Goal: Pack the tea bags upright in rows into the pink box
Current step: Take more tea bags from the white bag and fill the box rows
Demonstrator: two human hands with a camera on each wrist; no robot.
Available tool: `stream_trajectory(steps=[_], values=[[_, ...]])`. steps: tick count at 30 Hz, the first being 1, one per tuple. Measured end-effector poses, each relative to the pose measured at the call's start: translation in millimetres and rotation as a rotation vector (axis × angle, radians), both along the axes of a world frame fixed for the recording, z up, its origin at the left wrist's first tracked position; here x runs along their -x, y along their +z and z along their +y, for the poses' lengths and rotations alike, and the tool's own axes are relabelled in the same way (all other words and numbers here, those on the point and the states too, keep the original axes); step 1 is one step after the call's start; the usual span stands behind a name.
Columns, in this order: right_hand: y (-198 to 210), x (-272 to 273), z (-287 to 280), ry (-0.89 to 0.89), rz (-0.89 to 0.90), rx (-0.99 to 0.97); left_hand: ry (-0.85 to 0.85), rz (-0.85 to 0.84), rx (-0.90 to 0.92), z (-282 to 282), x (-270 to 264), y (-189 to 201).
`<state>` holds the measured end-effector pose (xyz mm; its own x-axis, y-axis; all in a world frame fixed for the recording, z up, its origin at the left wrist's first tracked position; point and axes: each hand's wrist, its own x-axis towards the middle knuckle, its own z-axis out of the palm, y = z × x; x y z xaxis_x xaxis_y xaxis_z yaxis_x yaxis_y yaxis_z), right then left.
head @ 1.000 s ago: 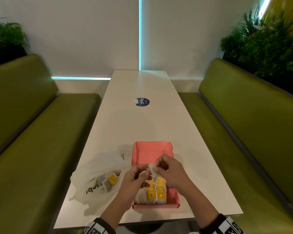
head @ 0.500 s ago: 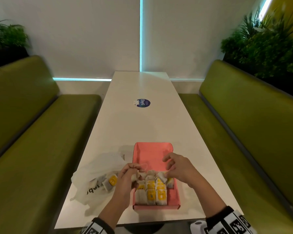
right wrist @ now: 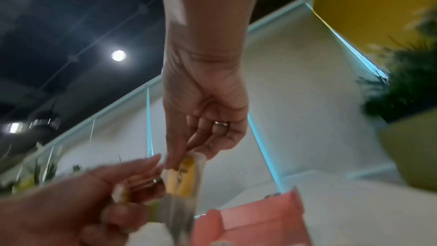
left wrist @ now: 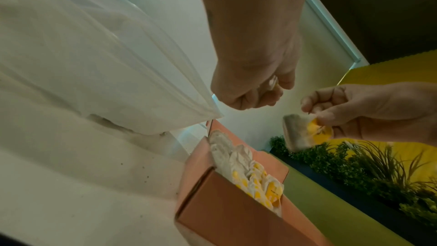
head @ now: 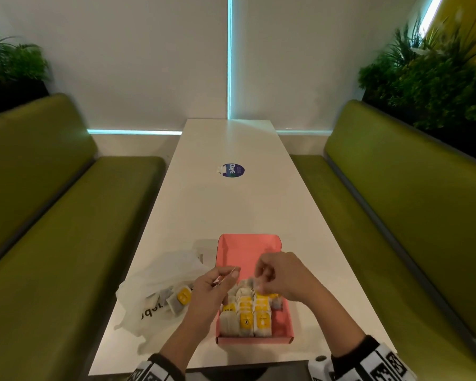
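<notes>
The pink box (head: pixel 248 250) lies open on the white table (head: pixel 231 210), its far half bare. Several tea bags (head: pixel 246 317) with yellow tags stand in rows in its near half. Just above those rows, my right hand (head: pixel 261 276) pinches one tea bag (left wrist: pixel 298 134) by its top, with the yellow tag against it (right wrist: pixel 182 175). My left hand (head: pixel 232 273) hovers over the box's left wall with its fingers curled. It pinches a thin white string (head: pixel 228 273); where the string leads is hidden. The two hands are close together but apart.
A crumpled clear plastic bag (head: pixel 160 276) lies left of the box with loose tea bags (head: pixel 180 298) in it. A round blue sticker (head: pixel 232 170) marks the table's middle. Green benches (head: pixel 66 229) run along both sides, with plants behind them.
Half a second ago both hands were down among the rows in the box. Now both are lifted, the right with a tea bag and the left pulling a string to the left.
</notes>
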<state>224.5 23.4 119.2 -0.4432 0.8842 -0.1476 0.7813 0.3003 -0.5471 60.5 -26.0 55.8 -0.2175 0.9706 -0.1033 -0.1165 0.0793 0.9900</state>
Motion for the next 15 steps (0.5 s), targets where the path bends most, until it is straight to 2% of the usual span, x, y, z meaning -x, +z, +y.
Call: stream_trajectory(steps=[1,2,5,7,10,13,15], values=[[3,1,-2,0.032,-0.001,0.06,-0.035,0.015,-0.007,-1,0,1],[2,1,-1,0.008,-0.066,0.04,-0.075,0.033,-0.018,-2,0,1],[-2,0,1,-0.153,-0.326,-0.224,-0.141,0.106,-0.071,-3,-2,0],[-6,-1,1,-0.077,-0.205,-0.164,-0.119,0.142,-0.081,-2,-2,-4],[2,-3,-4,0.052,0.129,0.155,-0.164,0.12,-0.068,-2,-2,-4],[6,-3,-5,0.026,0.314,0.204,-0.324,0.144,-0.023,-4,-3,-2],[4,-2,-4,-0.018,0.407,0.215,-0.366,0.192,-0.025,-3,-4,-1]])
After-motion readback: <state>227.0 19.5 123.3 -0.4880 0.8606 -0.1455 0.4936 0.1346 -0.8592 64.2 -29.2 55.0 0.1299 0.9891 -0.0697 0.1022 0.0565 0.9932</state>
